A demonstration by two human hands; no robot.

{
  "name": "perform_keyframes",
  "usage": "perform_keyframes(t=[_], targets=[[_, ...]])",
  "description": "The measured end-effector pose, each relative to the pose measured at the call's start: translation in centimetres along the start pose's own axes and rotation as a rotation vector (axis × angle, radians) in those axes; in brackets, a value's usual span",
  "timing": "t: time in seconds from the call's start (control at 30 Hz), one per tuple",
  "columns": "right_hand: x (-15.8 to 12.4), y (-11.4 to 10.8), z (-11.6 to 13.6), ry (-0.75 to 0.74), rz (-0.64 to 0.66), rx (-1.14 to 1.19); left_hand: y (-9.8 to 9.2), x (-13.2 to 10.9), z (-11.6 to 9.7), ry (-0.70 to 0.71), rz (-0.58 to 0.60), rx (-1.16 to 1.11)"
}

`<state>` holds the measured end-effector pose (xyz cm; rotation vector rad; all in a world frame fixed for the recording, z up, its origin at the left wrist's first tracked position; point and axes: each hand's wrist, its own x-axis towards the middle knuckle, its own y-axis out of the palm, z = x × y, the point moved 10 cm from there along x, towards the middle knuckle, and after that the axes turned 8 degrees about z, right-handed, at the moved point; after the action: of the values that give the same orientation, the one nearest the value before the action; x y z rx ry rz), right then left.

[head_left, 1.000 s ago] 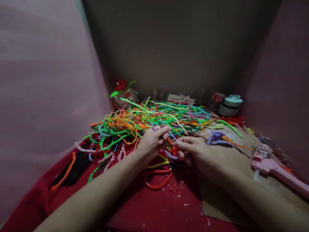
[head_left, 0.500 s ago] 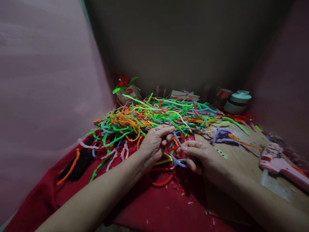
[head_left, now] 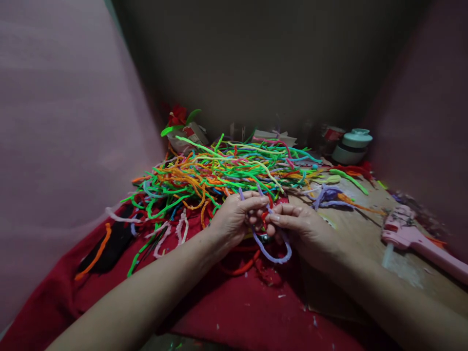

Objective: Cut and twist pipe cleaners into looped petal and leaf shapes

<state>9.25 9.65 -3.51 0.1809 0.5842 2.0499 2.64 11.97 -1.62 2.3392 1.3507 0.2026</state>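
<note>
A lavender pipe cleaner hangs in a rounded loop below my fingers, its two ends poking up above them. My left hand pinches it between thumb and fingertips. Close beside, almost touching, my right hand grips the same pipe cleaner with thumb and forefinger. Under the hands lie scissors with red handles, partly covered by the loop and fingers. Just beyond spreads a big tangled heap of coloured pipe cleaners, mostly green and orange.
A pink glue gun rests on the brown board at right. Purple pipe cleaner pieces lie nearer the heap. A teal-lidded jar stands at the back, a red flower at back left. Red cloth covers the front.
My hands have come closer together, and the lavender pipe cleaner now bends into a fuller loop below them. The whole view has shifted slightly.
</note>
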Motion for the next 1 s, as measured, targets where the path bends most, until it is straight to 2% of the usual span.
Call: perform_keyframes(t=[0.23,0.43,0.53,0.63,0.77,0.8,0.83,0.9,0.93,0.97,1.0], targets=[[-0.3,-0.4,0.3,-0.036,-0.070,-0.033,-0.1,-0.1,0.1,0.020,-0.023,0.061],[-0.6,-0.7,0.3,-0.040,-0.102,-0.132,-0.3,-0.3,0.7,-0.056,-0.050,0.174],[-0.7,-0.6,0.1,-0.005,-0.103,-0.068,0.0,-0.3,0.8,-0.063,-0.028,0.214],[-1.2,-0.5,0.6,0.028,-0.053,0.095,-0.4,-0.2,-1.4,0.038,-0.047,0.200],[-2.2,-0.6,3.5,-0.041,0.069,0.230,-3.0,-1.5,-6.7,0.248,-0.196,0.186],[-2.5,-0.8,4.1,-0.060,0.084,0.255,-3.0,-1.8,-7.4,0.235,-0.179,0.290],[-2.6,-1.0,4.4,-0.061,0.096,0.272,-2.6,-2.0,-7.3,0.162,-0.120,0.443],[-2.7,-1.0,4.1,-0.028,0.119,0.285,-1.2,-2.6,-5.0,-0.069,0.101,0.825],[-2.6,-0.9,3.7,0.000,0.128,0.283,-0.6,-3.2,-3.6,-0.140,0.207,1.017],[-2.5,-0.8,3.1,0.027,0.137,0.275,0.0,-3.7,-2.9,-0.126,0.264,1.210],[-2.4,-0.7,2.6,0.047,0.141,0.263,0.3,-4.1,-2.6,-0.072,0.264,1.388]])
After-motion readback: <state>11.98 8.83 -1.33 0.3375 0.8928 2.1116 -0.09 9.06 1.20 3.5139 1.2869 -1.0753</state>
